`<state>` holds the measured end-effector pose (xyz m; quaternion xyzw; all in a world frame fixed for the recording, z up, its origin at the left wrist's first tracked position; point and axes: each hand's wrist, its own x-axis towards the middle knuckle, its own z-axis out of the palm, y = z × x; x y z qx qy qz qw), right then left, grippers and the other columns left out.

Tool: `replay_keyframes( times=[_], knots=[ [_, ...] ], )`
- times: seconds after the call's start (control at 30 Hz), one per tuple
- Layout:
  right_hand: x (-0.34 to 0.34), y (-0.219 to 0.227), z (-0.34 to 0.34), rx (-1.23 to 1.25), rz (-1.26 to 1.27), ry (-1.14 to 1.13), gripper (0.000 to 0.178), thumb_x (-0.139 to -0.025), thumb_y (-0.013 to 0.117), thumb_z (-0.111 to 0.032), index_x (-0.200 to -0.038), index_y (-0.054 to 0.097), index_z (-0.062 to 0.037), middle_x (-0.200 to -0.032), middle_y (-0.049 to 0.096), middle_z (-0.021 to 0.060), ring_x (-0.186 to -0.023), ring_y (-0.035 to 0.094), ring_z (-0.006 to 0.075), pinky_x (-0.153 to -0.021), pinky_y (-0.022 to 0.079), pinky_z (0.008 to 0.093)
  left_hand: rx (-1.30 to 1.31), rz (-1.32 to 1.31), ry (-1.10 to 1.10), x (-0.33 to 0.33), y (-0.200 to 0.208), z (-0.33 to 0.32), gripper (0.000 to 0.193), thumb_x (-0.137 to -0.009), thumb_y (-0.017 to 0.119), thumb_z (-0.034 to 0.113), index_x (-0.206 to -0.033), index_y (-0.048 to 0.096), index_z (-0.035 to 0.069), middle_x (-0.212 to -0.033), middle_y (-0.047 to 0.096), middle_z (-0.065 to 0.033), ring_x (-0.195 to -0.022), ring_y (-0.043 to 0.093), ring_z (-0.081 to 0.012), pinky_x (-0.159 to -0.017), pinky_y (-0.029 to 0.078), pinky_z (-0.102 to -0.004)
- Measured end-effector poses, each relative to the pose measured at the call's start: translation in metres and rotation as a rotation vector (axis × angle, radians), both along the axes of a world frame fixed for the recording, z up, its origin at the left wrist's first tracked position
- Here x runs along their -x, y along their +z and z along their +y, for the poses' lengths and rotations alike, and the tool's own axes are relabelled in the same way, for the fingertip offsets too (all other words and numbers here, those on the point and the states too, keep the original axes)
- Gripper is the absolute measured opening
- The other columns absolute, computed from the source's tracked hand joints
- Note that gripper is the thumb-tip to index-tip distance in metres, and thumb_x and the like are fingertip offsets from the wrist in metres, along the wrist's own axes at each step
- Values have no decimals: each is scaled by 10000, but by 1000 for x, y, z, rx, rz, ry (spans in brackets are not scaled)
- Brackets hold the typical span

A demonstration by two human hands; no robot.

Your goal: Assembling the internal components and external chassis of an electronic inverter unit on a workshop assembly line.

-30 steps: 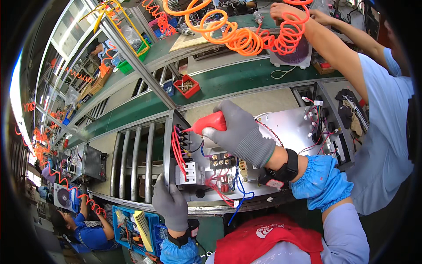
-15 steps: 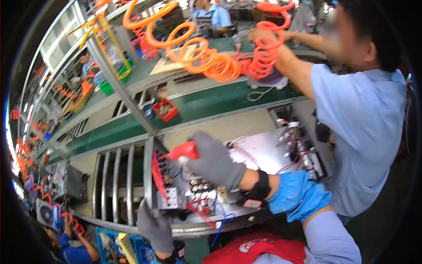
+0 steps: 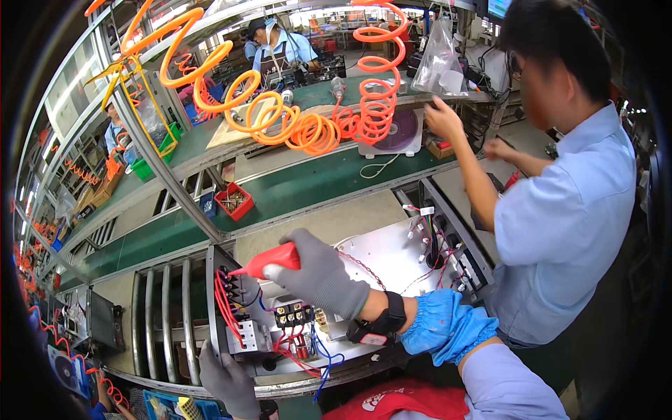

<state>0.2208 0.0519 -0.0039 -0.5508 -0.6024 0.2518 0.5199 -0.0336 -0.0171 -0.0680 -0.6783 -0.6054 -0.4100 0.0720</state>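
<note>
My right hand (image 3: 318,276), in a grey glove, is closed around a red squeeze bottle (image 3: 273,262). The bottle lies nearly level, its thin nozzle pointing left at a row of black terminals (image 3: 241,283) inside an open metal chassis (image 3: 378,245). Red wires (image 3: 225,301) run from those terminals down to a white component block (image 3: 245,336). My left hand (image 3: 227,381), gloved too, grips the near corner of the chassis's dark side panel (image 3: 215,308), thumb and fingers on either side. Blue wires (image 3: 325,357) hang over the near edge.
Metal rollers (image 3: 168,315) lie left of the chassis. Beyond it runs a green conveyor (image 3: 301,182) with a red bin of small parts (image 3: 234,201). Orange coiled hoses (image 3: 308,129) hang overhead. A co-worker in light blue (image 3: 560,217) stands close on the right.
The view has shifted, with the chassis now fully in sight. The bottle's nozzle is still at the terminals. The co-worker's arms have drawn back from the far bench.
</note>
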Motion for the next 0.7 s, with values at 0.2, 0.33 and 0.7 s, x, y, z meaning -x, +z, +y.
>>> replay_keyframes(
  times=[0.2,0.33,0.7],
  knots=[
    [-11,-8,-15,97,279,55,514,-773,757,-338,-1059,548,34,-863,639,164,-767,642,223,-670,529,353,9,30,16,0,0,-5,340,-894,549,162,-1140,592,-68,-998,632,-268,-897,623,-424,-801,490,-442],
    [-3,-6,-20,37,65,69,489,-766,749,-310,-1073,560,21,-909,647,185,-814,672,275,-695,541,363,3,-1,-6,-2,7,-4,325,-841,545,61,-1140,597,-56,-966,642,-246,-876,637,-393,-780,503,-421],
    [6,-11,0,-58,-45,127,474,-775,751,-316,-1063,543,-2,-973,593,205,-846,622,363,-741,505,425,-35,14,-20,-4,10,-1,376,-801,563,50,-1170,583,-19,-906,638,-210,-761,634,-389,-655,495,-446]
  ],
)
